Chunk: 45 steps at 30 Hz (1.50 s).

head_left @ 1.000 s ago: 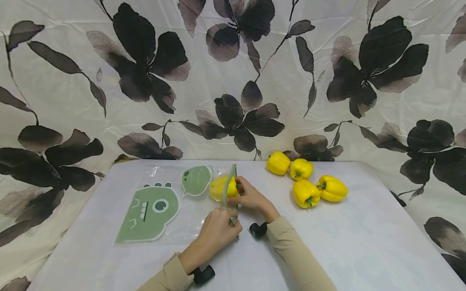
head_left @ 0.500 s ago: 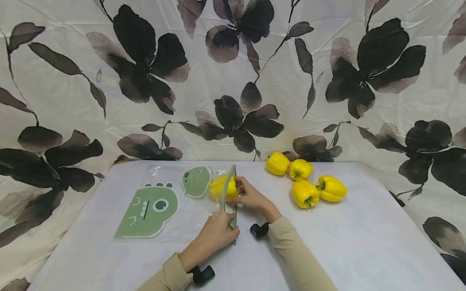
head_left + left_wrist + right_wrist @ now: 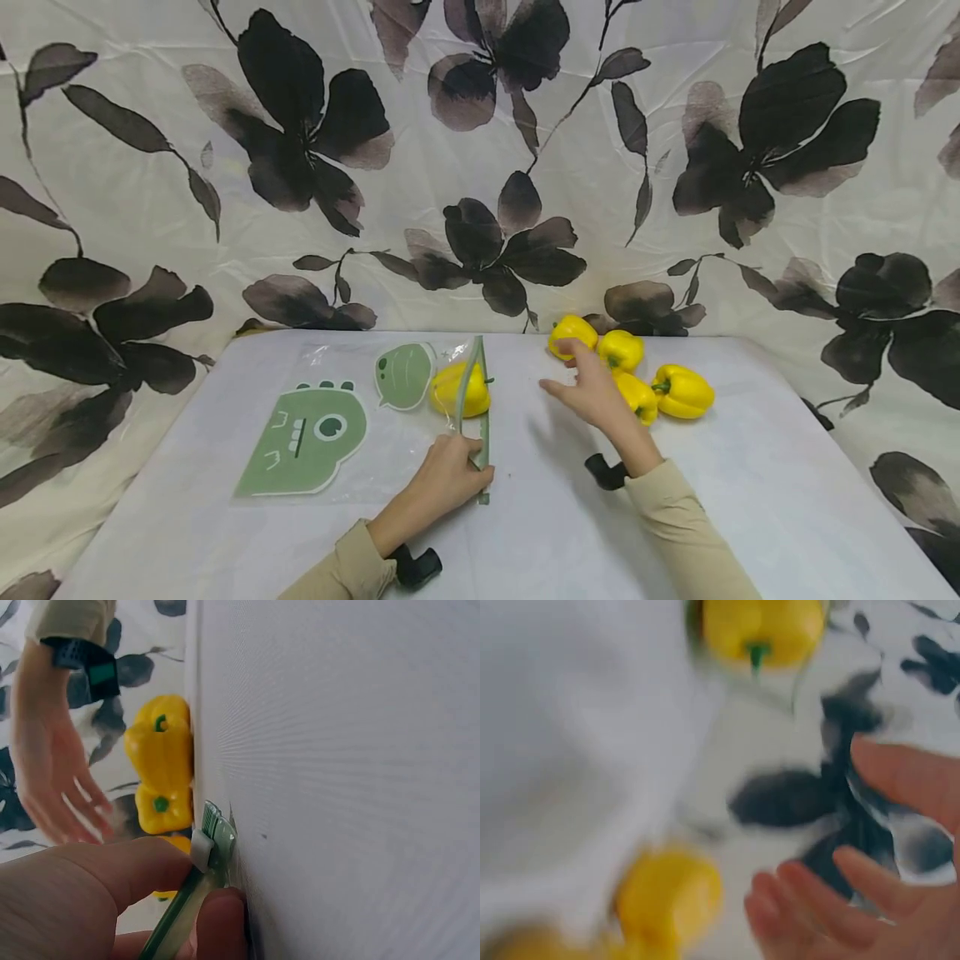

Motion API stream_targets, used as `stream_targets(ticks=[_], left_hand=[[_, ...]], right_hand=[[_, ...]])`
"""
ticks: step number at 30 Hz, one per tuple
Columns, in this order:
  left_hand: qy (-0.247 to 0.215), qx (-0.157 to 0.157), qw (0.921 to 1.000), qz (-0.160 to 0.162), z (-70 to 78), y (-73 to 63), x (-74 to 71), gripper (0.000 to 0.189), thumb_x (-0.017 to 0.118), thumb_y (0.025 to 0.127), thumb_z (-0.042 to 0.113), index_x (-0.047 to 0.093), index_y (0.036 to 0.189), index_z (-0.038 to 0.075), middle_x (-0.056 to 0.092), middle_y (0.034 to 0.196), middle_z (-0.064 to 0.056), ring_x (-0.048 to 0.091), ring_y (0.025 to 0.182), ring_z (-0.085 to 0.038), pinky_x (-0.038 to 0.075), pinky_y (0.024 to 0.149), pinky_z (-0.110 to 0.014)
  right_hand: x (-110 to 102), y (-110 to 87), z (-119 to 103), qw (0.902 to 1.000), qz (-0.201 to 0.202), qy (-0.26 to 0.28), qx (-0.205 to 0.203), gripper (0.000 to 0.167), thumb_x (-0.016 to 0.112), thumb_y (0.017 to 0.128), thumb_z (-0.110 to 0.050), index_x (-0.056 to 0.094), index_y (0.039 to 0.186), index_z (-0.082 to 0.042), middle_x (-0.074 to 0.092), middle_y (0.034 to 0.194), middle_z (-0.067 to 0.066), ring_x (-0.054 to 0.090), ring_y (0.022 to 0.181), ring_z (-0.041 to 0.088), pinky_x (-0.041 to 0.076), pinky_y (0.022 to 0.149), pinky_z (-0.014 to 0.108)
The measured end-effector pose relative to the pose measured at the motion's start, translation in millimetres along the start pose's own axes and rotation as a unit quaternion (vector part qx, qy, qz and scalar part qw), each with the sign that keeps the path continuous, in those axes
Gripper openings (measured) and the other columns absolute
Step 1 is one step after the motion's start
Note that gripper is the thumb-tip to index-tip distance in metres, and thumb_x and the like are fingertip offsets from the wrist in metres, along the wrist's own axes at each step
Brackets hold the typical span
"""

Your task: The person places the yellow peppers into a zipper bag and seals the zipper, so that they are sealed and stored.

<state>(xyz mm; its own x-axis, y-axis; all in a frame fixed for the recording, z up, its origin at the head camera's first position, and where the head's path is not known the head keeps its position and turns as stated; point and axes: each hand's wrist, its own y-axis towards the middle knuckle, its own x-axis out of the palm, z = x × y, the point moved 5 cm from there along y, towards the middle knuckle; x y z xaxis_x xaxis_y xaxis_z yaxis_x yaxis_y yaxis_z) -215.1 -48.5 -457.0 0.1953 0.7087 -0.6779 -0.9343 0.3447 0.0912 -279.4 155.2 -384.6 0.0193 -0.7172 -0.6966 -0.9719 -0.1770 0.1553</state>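
Observation:
A clear zip bag [image 3: 405, 467] with green dinosaur print lies flat on the table, its green-edged mouth facing right. One yellow bell pepper [image 3: 447, 388] sits inside the mouth, its stem poking past the edge. My left hand [image 3: 442, 479] pinches the near end of that mouth; in the left wrist view thumb and finger grip the green zip strip [image 3: 214, 840] by its white slider [image 3: 201, 850]. My right hand [image 3: 588, 387] is raised, holding nothing, fingers spread, in front of several loose yellow bell peppers [image 3: 684, 390]. It partly hides two of them.
The white-covered table [image 3: 750, 500] stretches to a floral cloth backdrop [image 3: 480, 167] along its far edge. The loose peppers stand close together at the back right. Each wrist wears a black camera strap [image 3: 418, 568].
My right hand has let go of the pepper in the bag mouth and moved right toward the loose peppers. My left hand keeps its grip on the bag, almost unmoved.

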Motion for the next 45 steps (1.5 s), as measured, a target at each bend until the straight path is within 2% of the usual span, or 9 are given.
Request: stream_targets(ticks=[2,5,8,11,14,19,29,39,45], left_hand=[[-0.003,0.0,1.0,0.001,-0.7,-0.1,0.7,0.018,0.072,0.081,0.006,0.071,0.092,-0.007,0.047,0.046,0.009,0.041,0.036,0.001,0.032,0.035,-0.016],[-0.007,0.0,1.0,0.0,-1.0,-0.5,1.3,0.016,0.072,0.08,0.006,0.071,0.09,-0.007,0.046,0.046,0.009,0.04,0.036,0.001,0.032,0.035,-0.016],[-0.011,0.001,0.9999,-0.001,-1.1,-0.8,1.4,0.011,0.072,0.08,0.005,0.07,0.085,-0.004,0.046,0.046,0.009,0.04,0.037,0.001,0.031,0.035,-0.016],[-0.008,0.003,1.0,-0.003,-1.4,-0.7,1.5,0.007,0.072,0.08,0.005,0.069,0.08,-0.001,0.046,0.046,0.009,0.04,0.037,0.001,0.031,0.036,-0.016],[-0.005,0.004,1.0,-0.003,-1.9,-0.5,1.5,0.011,0.073,0.08,0.005,0.071,0.085,-0.004,0.048,0.048,0.008,0.042,0.039,0.0,0.032,0.036,-0.016],[-0.006,0.003,0.9999,-0.008,-2.4,-0.6,2.4,0.029,0.073,0.08,0.006,0.071,0.103,-0.011,0.052,0.05,0.006,0.044,0.039,0.0,0.034,0.037,-0.016],[-0.004,-0.002,1.0,-0.007,-2.1,-1.2,3.8,0.033,0.072,0.08,0.007,0.07,0.107,-0.012,0.052,0.051,0.006,0.044,0.04,-0.001,0.034,0.037,-0.016],[0.003,0.003,1.0,0.001,0.3,-2.1,3.0,0.022,0.072,0.079,0.006,0.072,0.096,-0.008,0.048,0.047,0.008,0.041,0.038,0.0,0.032,0.036,-0.016],[0.01,0.004,0.9999,0.002,1.2,-1.2,1.6,0.022,0.073,0.08,0.007,0.072,0.096,-0.008,0.049,0.048,0.007,0.042,0.039,0.0,0.033,0.037,-0.016]], right_hand=[[-25,-9.5,8,0.9973,0.044,-0.056,0.014,0.061,0.071,0.089,-0.021,0.045,0.139,0.003,0.051,0.135,0.026,0.048,0.122,0.042,0.041,0.101,0.055],[-52,-23.6,24,0.988,0.076,-0.125,0.05,0.068,0.07,0.09,-0.028,0.041,0.14,0.008,0.048,0.134,0.03,0.043,0.125,0.046,0.036,0.103,0.06],[-62,-35.4,42,0.9805,0.063,-0.165,0.086,0.077,0.072,0.088,-0.034,0.039,0.139,0.013,0.045,0.134,0.035,0.042,0.123,0.052,0.036,0.101,0.062],[-59,-43.2,56,0.9782,0.031,-0.178,0.103,0.081,0.075,0.085,-0.038,0.041,0.134,0.017,0.047,0.131,0.039,0.046,0.119,0.054,0.039,0.097,0.063],[-51,-47.6,67,0.9802,0.007,-0.166,0.108,0.08,0.075,0.084,-0.037,0.042,0.133,0.017,0.05,0.128,0.038,0.049,0.117,0.052,0.04,0.096,0.061],[-43,-50.9,80,0.984,0.008,-0.134,0.118,0.078,0.074,0.085,-0.033,0.036,0.136,0.013,0.051,0.126,0.038,0.051,0.114,0.05,0.042,0.093,0.061],[-40,-48.6,89,0.9883,0.01,-0.083,0.127,0.082,0.076,0.079,-0.024,0.032,0.141,0.008,0.051,0.128,0.034,0.052,0.113,0.046,0.041,0.093,0.059],[-38,-29.1,63,0.9953,0.009,-0.039,0.089,0.086,0.077,0.082,-0.028,0.032,0.147,0.004,0.045,0.139,0.033,0.045,0.125,0.048,0.036,0.103,0.062],[-25,-17.9,37,0.9977,-0.004,0.048,0.048,0.081,0.079,0.079,-0.019,0.036,0.146,-0.003,0.049,0.134,0.024,0.05,0.112,0.037,0.045,0.093,0.05]])
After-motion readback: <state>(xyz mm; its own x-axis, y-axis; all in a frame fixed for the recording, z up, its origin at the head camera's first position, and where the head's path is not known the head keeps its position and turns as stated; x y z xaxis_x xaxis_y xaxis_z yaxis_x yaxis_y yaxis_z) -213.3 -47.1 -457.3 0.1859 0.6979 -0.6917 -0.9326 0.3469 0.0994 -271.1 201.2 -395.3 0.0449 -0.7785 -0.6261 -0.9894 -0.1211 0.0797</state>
